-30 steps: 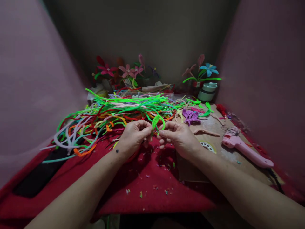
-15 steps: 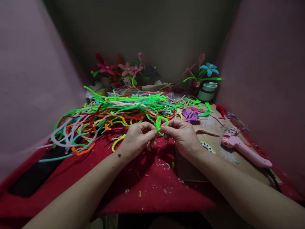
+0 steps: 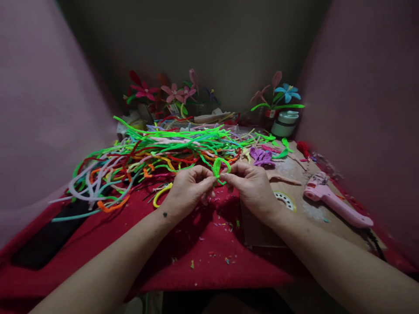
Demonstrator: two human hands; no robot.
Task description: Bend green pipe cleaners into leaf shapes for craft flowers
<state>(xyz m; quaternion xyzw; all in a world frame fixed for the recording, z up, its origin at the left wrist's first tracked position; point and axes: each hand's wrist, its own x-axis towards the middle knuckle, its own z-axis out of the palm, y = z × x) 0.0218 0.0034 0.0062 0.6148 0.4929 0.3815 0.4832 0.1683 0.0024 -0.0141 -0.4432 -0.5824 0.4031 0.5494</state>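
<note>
Between my hands is a bright green pipe cleaner [image 3: 217,167] bent into loops, one leaf-shaped and one a rounder curve to its right. My left hand [image 3: 193,185] pinches its lower left part between thumb and forefinger. From the other side my right hand [image 3: 250,185] grips the curved part, thumb and forefinger pressed together. A short green end sticks out below, between the two pinches. Behind the hands lies a heap of loose pipe cleaners [image 3: 183,141] in green, white, red, orange and other colours.
A pink glue gun [image 3: 337,200] rests on a brown board [image 3: 265,233] at right, near a round tape spool [image 3: 284,200] and purple petals [image 3: 262,156]. Yellow-handled scissors [image 3: 160,196] and a black phone [image 3: 42,240] lie left. Pipe-cleaner flowers [image 3: 288,93] and a pale jar [image 3: 284,124] stand behind.
Both hands keep their pinches on the green pipe cleaner, whose loops have shifted very slightly. The whole view has moved a little; nothing was let go.
</note>
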